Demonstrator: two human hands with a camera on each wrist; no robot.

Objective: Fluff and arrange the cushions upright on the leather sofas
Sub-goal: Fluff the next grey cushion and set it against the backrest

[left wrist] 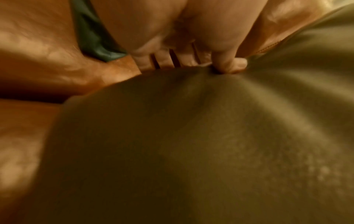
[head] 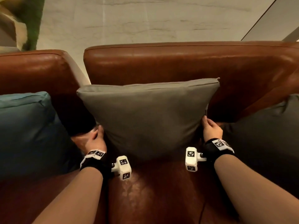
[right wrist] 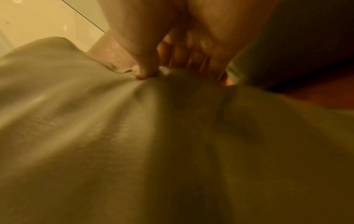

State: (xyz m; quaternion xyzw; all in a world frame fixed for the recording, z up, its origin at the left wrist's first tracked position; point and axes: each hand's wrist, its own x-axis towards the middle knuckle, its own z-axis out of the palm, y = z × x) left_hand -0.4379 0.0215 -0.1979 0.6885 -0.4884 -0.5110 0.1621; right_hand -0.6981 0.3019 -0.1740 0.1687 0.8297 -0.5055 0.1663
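A grey-green cushion (head: pixel 145 117) stands upright against the backrest of the brown leather sofa (head: pixel 178 65). My left hand (head: pixel 97 136) grips its lower left edge; in the left wrist view the thumb (left wrist: pixel 228 65) digs into the cushion (left wrist: pixel 191 144) with the fingers behind it. My right hand (head: pixel 210 128) grips the right edge; in the right wrist view the thumb (right wrist: pixel 145 71) pinches the fabric (right wrist: pixel 114 136) against the fingers behind.
A teal cushion (head: pixel 29 130) leans on the neighbouring leather seat (head: pixel 32 70) to the left. A dark grey cushion (head: pixel 267 139) sits at the right. Pale marble flooring (head: pixel 145 21) lies behind the sofas, and the brown seat (head: pixel 161 191) extends toward me.
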